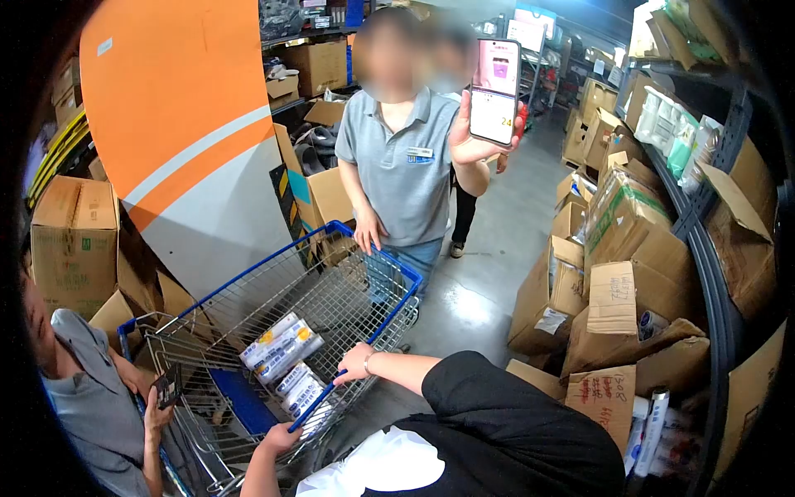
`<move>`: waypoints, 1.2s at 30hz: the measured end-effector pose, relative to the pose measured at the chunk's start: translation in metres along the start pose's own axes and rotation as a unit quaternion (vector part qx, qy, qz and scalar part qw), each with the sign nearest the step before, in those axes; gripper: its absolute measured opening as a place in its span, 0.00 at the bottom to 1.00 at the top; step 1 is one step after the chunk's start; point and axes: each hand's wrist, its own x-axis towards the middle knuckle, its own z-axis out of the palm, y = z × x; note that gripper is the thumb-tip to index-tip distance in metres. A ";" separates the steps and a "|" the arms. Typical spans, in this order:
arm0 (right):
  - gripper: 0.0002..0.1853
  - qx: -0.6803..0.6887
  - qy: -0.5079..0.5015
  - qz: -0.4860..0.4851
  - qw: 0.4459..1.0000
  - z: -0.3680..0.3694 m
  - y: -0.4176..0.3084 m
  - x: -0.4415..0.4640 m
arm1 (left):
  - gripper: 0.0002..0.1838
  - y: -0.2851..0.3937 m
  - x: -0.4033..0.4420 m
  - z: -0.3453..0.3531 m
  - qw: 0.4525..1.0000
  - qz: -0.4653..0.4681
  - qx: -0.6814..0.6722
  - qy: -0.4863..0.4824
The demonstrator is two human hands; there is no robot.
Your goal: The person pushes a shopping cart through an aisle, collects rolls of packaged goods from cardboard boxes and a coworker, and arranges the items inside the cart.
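My left hand [281, 437] is closed round the blue edge bar of a wire shopping cart [290, 263]. Farther along that same bar, my right hand [356, 363] is wrapped round it, with a band on the wrist. Inside the cart lie several white printed packs, some long with yellow marks [284, 346] and others with dark lettering [303, 389]. A blue panel [244, 399] sits beside them in the wire basket. Across the cart, a person in a grey polo shirt [397, 157] rests one hand on the rim and holds up a lit phone [494, 93].
Another person in grey [87, 402] stands at the left with a dark handheld device [167, 386]. Cardboard boxes [609, 311] line the right side beneath a metal shelf [704, 257]. An orange and white panel [182, 108] stands behind the cart. Grey floor [472, 302] runs back between them.
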 end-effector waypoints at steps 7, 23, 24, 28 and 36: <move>0.31 0.003 0.005 0.004 1.000 -0.002 -0.002 -0.005 | 0.17 0.005 0.000 -0.001 0.995 -0.089 -0.025 -0.033; 0.32 0.000 -0.015 0.017 1.000 -0.007 -0.006 -0.007 | 0.16 0.016 -0.005 -0.007 0.991 -0.107 -0.050 -0.056; 0.32 -0.001 -0.007 0.013 1.000 -0.010 -0.004 -0.005 | 0.16 0.009 -0.003 -0.005 0.997 -0.061 -0.041 -0.038; 0.32 -0.003 -0.002 0.014 1.000 -0.006 -0.004 -0.006 | 0.15 -0.006 0.007 0.003 0.993 -0.081 -0.069 -0.046; 0.30 -0.008 0.027 0.003 1.000 0.006 -0.001 0.000 | 0.15 -0.005 0.007 0.002 0.995 -0.076 -0.046 -0.045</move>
